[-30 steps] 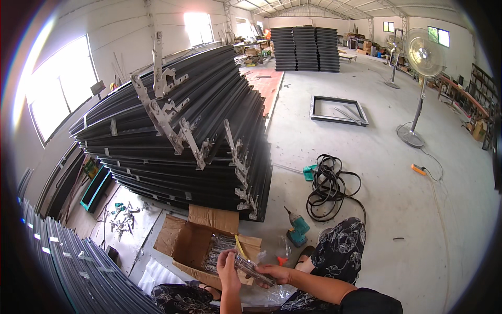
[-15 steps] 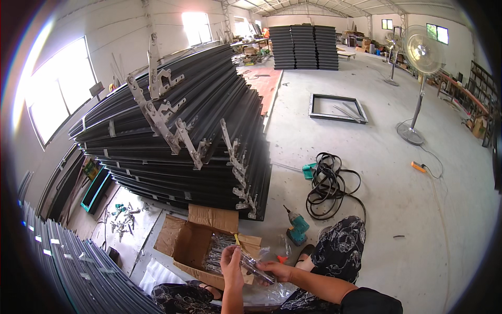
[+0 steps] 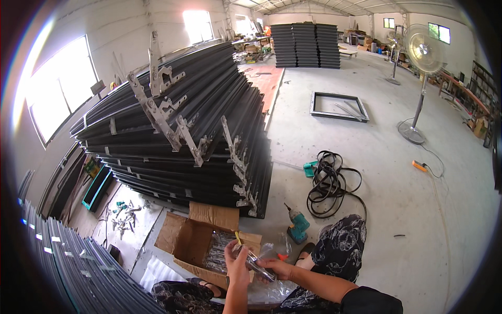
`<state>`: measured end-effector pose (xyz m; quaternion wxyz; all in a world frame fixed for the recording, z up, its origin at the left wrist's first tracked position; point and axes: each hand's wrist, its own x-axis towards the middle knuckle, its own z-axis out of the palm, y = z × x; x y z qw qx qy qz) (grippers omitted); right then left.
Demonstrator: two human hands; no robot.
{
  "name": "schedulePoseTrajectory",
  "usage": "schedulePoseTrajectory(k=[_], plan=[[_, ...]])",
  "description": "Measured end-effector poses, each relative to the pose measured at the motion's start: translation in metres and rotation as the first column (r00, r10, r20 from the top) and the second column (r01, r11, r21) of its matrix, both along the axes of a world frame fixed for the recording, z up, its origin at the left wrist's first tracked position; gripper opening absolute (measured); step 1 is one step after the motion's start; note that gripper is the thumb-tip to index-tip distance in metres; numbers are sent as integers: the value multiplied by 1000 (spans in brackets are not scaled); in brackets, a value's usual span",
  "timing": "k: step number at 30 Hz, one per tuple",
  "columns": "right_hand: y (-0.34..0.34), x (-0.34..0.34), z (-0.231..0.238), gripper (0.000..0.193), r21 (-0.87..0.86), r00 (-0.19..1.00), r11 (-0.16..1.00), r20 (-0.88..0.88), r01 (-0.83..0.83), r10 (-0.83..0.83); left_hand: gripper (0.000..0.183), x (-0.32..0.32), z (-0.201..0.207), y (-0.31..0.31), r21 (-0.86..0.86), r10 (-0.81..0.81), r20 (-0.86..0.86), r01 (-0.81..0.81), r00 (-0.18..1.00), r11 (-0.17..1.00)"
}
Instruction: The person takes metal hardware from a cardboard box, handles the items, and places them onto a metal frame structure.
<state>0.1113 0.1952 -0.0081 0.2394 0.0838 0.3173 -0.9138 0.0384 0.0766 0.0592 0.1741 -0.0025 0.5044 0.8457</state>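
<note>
A slim metal hinge arm in clear plastic wrap (image 3: 260,267) is between my two hands. My left hand (image 3: 238,261) grips its upper end, and my right hand (image 3: 280,268) grips its lower end. Just above my left fingertips shows a narrow yellow piece (image 3: 238,238); whether I hold it or it lies behind, I cannot tell. In front of my hands stands an open cardboard box (image 3: 184,242) with several similar wrapped metal parts (image 3: 217,250) inside. Crumpled clear plastic (image 3: 277,290) lies below my hands, between my legs.
A teal cordless drill (image 3: 298,227) and a coiled black strap (image 3: 330,186) lie on the floor to the right. Stacked black frames (image 3: 198,104) with metal hinges rise at the left. Farther off are a single frame (image 3: 340,107) and a standing fan (image 3: 421,68).
My left hand has shifted slightly right and down along the wrapped hinge arm. My right hand stays nearly in place. The view has moved slightly.
</note>
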Motion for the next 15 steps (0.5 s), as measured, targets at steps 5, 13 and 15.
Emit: schedulePoseTrajectory(k=[5,13,15], plan=[[5,-8,17,23,166,980,966,-14,199,-200,45,-8,6,4,-8,-77,-56,77,995,997],[11,-15,65,29,304,939,898,-232,317,-253,41,2,37,13,-30,-80,-109,77,991,997],[10,-15,69,28,379,928,855,-256,354,-270,45,2,31,8,-85,-21,-193,4,981,996]])
